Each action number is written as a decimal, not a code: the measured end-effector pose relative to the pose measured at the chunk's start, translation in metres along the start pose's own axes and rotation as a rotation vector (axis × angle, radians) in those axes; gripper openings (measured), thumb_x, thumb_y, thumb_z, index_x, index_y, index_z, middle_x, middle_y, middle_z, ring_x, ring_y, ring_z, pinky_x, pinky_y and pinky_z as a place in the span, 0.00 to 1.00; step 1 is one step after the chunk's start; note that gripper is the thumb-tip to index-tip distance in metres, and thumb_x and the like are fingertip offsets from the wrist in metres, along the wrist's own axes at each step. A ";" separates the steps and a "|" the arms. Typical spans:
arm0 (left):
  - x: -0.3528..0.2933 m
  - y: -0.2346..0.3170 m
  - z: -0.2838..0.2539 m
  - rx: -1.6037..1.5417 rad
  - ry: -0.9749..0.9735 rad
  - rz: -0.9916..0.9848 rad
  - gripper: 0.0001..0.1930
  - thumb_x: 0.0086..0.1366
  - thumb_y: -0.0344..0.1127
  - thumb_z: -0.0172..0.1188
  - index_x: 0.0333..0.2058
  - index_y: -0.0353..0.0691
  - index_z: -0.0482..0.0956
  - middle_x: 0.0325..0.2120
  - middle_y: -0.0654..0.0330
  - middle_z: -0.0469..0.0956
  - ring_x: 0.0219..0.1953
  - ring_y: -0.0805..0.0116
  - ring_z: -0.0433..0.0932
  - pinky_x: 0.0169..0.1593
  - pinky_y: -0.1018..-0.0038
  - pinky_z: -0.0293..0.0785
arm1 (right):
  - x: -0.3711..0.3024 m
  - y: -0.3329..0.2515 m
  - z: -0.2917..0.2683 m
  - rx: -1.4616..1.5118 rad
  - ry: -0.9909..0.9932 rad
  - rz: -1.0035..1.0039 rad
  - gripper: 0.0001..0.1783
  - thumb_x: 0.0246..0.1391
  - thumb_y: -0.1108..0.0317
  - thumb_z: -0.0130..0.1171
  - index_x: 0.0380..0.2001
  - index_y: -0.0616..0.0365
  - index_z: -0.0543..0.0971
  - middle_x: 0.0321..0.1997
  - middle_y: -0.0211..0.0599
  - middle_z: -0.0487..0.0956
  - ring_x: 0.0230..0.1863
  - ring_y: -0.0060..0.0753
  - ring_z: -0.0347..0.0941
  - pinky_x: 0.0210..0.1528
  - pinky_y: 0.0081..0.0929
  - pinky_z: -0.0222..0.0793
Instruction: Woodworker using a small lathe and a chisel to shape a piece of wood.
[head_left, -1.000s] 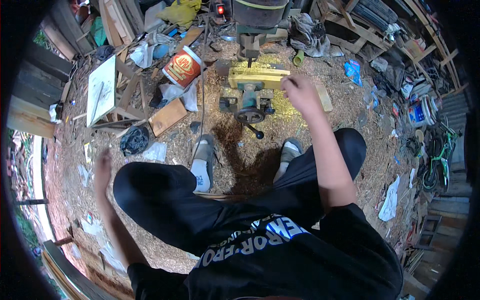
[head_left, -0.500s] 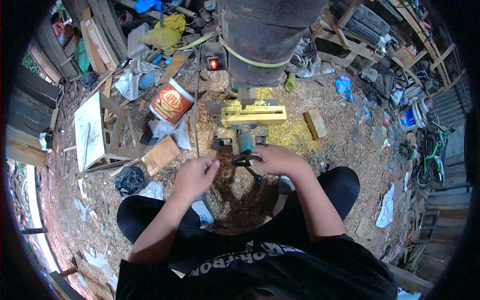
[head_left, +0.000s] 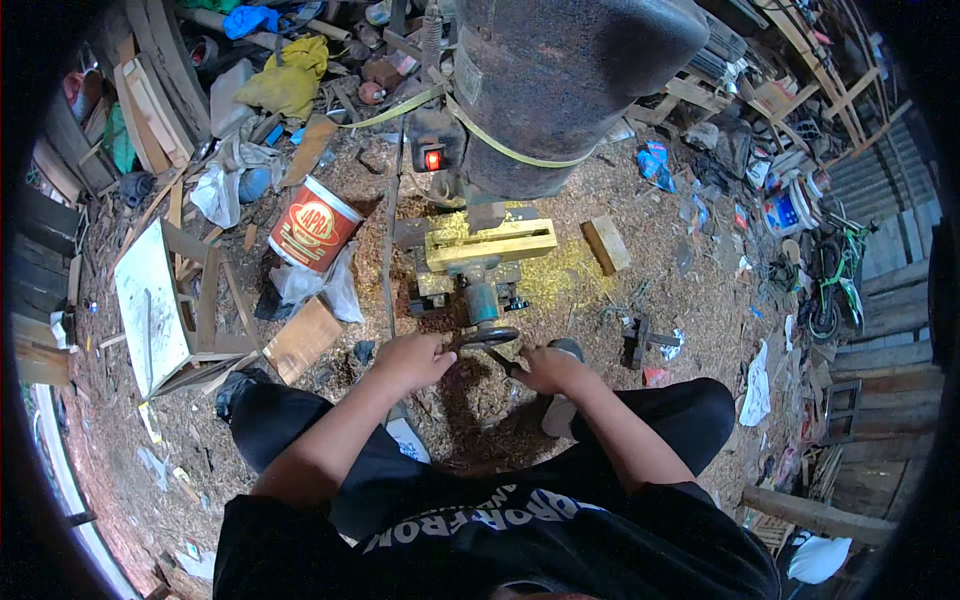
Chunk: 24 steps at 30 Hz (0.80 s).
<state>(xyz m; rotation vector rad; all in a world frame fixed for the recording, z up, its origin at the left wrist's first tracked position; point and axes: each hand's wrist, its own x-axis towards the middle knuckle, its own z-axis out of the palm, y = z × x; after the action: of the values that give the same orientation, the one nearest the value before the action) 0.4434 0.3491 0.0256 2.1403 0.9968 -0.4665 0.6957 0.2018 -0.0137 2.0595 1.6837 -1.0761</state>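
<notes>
A pale yellow wooden block [head_left: 492, 244] with a long slot along its top is held in the vise of a machine beneath its big dark motor housing [head_left: 545, 95]. On the near side of the vise are a teal cylinder [head_left: 482, 302] and a dark handwheel [head_left: 490, 337]. My left hand [head_left: 408, 362] has curled fingers by the wheel's left edge; whether they grip the rim is hard to tell. Below and right of the wheel, my right hand [head_left: 555, 370] is closed around the end of a black lever [head_left: 500, 358]. Yellow wood chips [head_left: 562, 272] lie around the block.
A red and white bucket [head_left: 315, 225], a brown board [head_left: 303, 338] and a white-topped wooden frame [head_left: 155, 305] stand or lie at the left. A short wood block [head_left: 606, 245] lies right of the vise. A red light [head_left: 433, 160] glows on the machine. Far right stands a green bicycle [head_left: 840, 275].
My right hand has left the handwheel and moved down onto the lever. My left hand has moved right, to the wheel's edge. The view has shifted, and the slotted block appears lower and farther left.
</notes>
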 end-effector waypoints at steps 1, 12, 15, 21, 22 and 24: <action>0.008 -0.004 0.000 0.025 -0.016 -0.009 0.25 0.69 0.60 0.57 0.45 0.43 0.84 0.39 0.48 0.86 0.44 0.45 0.85 0.50 0.53 0.79 | 0.002 0.003 0.010 0.058 -0.006 -0.034 0.36 0.66 0.40 0.52 0.61 0.63 0.71 0.48 0.68 0.82 0.52 0.67 0.80 0.57 0.56 0.74; 0.035 0.019 -0.008 0.238 -0.150 0.034 0.26 0.69 0.57 0.55 0.51 0.40 0.83 0.47 0.46 0.84 0.52 0.44 0.82 0.56 0.51 0.77 | 0.039 0.012 0.067 0.584 0.045 -0.026 0.32 0.63 0.40 0.58 0.48 0.64 0.79 0.34 0.52 0.85 0.37 0.52 0.84 0.46 0.45 0.78; 0.023 0.028 -0.005 0.290 -0.226 -0.025 0.25 0.69 0.55 0.55 0.51 0.42 0.83 0.48 0.47 0.84 0.53 0.44 0.82 0.57 0.51 0.77 | 0.039 0.004 0.061 0.796 -0.015 0.058 0.25 0.63 0.48 0.61 0.45 0.63 0.83 0.33 0.39 0.85 0.31 0.29 0.79 0.35 0.33 0.76; 0.017 0.013 0.008 0.286 -0.168 0.029 0.25 0.69 0.54 0.54 0.56 0.44 0.80 0.53 0.48 0.82 0.55 0.46 0.81 0.58 0.51 0.77 | 0.054 -0.019 0.079 0.544 0.140 0.128 0.28 0.60 0.47 0.60 0.41 0.66 0.85 0.36 0.54 0.86 0.37 0.49 0.84 0.42 0.45 0.78; 0.014 0.012 0.006 0.288 -0.165 0.029 0.25 0.69 0.54 0.54 0.56 0.44 0.80 0.53 0.48 0.82 0.55 0.46 0.81 0.58 0.51 0.77 | 0.055 -0.035 0.082 0.360 0.264 0.124 0.28 0.59 0.47 0.59 0.40 0.68 0.85 0.38 0.60 0.86 0.41 0.58 0.84 0.46 0.50 0.78; 0.005 0.007 0.002 0.301 -0.121 -0.034 0.22 0.67 0.46 0.55 0.52 0.40 0.84 0.51 0.47 0.84 0.55 0.47 0.83 0.56 0.53 0.78 | 0.044 -0.055 0.074 0.424 0.287 0.170 0.30 0.58 0.47 0.59 0.39 0.70 0.84 0.39 0.68 0.83 0.47 0.68 0.81 0.52 0.55 0.76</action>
<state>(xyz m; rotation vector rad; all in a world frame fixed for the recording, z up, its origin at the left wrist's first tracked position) 0.4513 0.3468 0.0244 2.3285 0.9440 -0.7958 0.6197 0.2032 -0.0813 2.6808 1.4532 -1.2085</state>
